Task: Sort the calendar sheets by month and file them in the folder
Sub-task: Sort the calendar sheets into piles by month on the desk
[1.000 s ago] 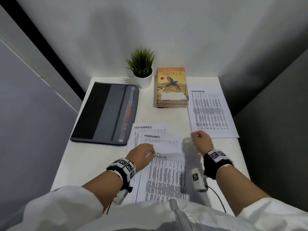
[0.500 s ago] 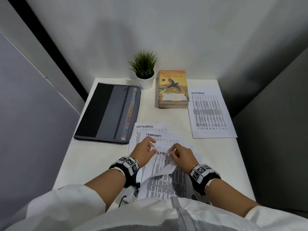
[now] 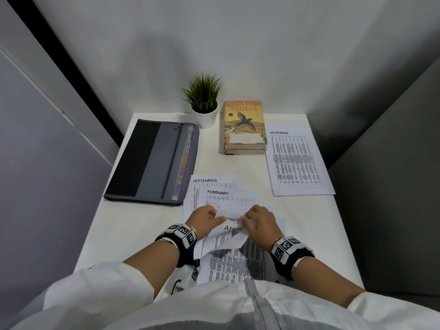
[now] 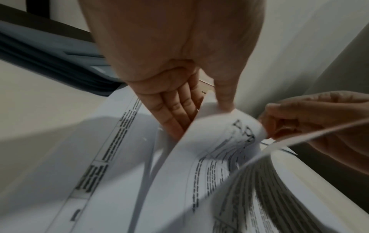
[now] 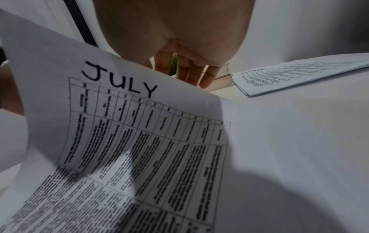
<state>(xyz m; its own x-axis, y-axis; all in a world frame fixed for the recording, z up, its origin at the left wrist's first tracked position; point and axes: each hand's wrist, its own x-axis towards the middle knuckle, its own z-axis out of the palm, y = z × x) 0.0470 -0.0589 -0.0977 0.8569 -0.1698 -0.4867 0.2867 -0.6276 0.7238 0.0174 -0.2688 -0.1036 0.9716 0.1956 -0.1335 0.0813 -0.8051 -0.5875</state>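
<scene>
Lower centre of the head view, my left hand [image 3: 206, 216] and right hand [image 3: 258, 221] both pinch curled calendar sheets [image 3: 232, 236]; the folder [image 3: 152, 160] lies upper left, nearer my left.

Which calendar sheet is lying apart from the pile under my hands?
The November sheet: it lies alone at the table's right side beside the books, while September, February and the others overlap.
</scene>
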